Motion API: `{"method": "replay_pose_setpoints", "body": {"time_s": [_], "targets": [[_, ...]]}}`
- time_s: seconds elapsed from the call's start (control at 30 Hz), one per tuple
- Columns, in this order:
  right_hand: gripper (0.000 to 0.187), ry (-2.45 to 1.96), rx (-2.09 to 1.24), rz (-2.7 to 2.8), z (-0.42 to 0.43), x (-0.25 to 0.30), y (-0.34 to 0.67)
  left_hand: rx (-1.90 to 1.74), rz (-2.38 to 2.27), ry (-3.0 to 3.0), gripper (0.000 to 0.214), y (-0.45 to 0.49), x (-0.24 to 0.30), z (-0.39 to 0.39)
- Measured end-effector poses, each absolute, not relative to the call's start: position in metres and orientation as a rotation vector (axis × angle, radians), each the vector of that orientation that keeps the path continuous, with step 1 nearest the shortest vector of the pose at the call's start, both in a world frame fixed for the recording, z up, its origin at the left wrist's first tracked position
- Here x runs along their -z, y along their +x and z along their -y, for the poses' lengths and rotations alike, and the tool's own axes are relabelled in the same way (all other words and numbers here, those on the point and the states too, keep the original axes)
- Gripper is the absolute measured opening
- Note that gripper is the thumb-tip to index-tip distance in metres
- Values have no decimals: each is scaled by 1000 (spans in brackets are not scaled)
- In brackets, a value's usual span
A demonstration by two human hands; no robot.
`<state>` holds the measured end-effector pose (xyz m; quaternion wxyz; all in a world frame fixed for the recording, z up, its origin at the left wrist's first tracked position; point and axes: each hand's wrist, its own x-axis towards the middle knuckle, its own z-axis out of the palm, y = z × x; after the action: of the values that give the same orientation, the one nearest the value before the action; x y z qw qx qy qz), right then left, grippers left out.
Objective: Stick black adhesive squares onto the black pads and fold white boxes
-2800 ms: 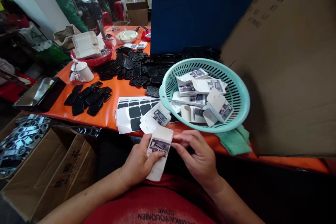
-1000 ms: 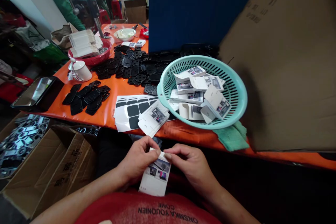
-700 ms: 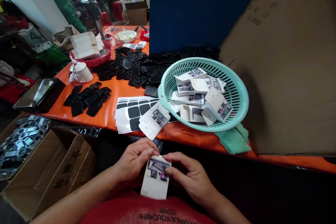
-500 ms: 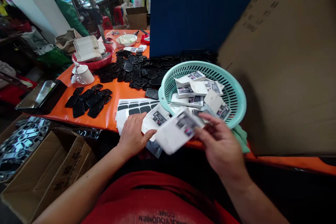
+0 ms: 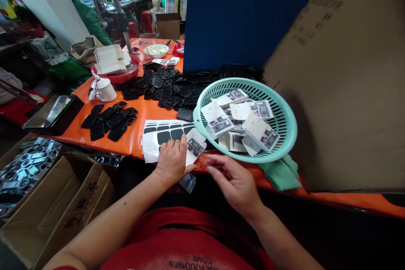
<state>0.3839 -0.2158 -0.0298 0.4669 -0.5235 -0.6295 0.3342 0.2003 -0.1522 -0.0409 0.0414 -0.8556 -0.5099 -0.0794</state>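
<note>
Spreads the grip of the left hand (image 5: pixel 172 158) wide, with the thumb well away from the fingers and not closed around anything that shows. Covers or touches the left side of a card (image 5: pixel 196 147) with it; cannot tell if pressing down. Has the grip of the right hand (image 5: pixel 232 181) half curled, with a small gap at the tips and nothing seen in it.

Finds the card between the left thumb and first finger, and up and to the left of the right tips, apart from them. So is nearer to it with the left hand. Has the card's long way slanting up and to the right, with the far end beside the rim of the basket (image 5: pixel 289 122).

Lies on white sheets (image 5: pixel 153 145) with black patches, on the orange surface (image 5: pixel 136 143). Looks flat and white, with small gray pictures and a round flap at the far end. Matches the boxes (image 5: pixel 261 130) in the basket.
</note>
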Motion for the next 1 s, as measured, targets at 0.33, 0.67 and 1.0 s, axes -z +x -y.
{"method": "replay_pose_setpoints", "body": {"time_s": [0.33, 0.67, 1.0], "targets": [[26, -1255, -728, 1733, 209, 41, 372, 459, 1539, -2580, 86, 189, 38, 176], [39, -1401, -1326, 1011, 211, 35, 350, 501, 1224, -2506, 65, 184, 34, 203], [35, -1304, -1568, 853, 222, 27, 361, 619, 987, -2601, 56, 182, 26, 206]]}}
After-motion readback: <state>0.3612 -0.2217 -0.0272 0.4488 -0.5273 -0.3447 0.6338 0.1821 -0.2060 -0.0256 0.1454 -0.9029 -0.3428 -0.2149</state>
